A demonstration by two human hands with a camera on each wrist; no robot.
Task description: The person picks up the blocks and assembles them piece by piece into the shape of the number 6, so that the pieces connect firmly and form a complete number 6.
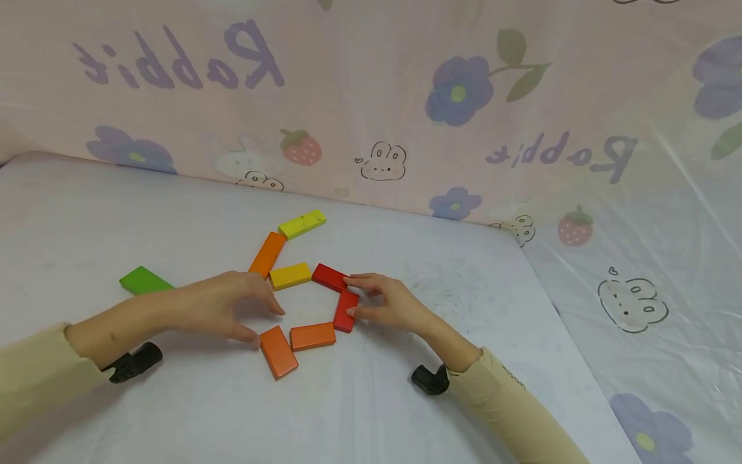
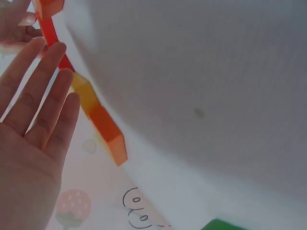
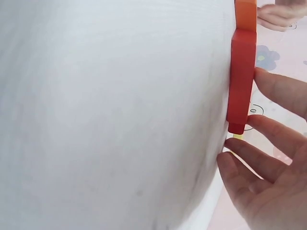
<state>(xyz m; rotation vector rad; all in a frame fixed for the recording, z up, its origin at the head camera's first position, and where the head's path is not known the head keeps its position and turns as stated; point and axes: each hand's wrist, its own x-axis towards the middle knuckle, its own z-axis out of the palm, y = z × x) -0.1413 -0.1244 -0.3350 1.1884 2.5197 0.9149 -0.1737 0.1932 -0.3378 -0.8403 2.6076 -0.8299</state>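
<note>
Several flat coloured blocks form a bent chain on the white table. My right hand (image 1: 394, 303) reaches in from the right, its thumb at the lower red block (image 1: 346, 317) and its forefinger at the end of the upper red block (image 1: 328, 276). With fingers loosely bent, my left hand (image 1: 223, 303) hovers over the left side, thumb tip right at the corner of a slanted orange block (image 1: 279, 354). Another orange block (image 1: 313, 336) links that one to the lower red one. In the left wrist view the left fingers (image 2: 41, 96) are spread straight and hold nothing.
Beyond the left hand lie a yellow block (image 1: 292, 276), an orange block (image 1: 268, 253) and a lime block (image 1: 303, 223). A green block (image 1: 145, 281) sits apart at left, partly behind the forearm. A printed rabbit cloth (image 1: 359, 96) hangs behind the table.
</note>
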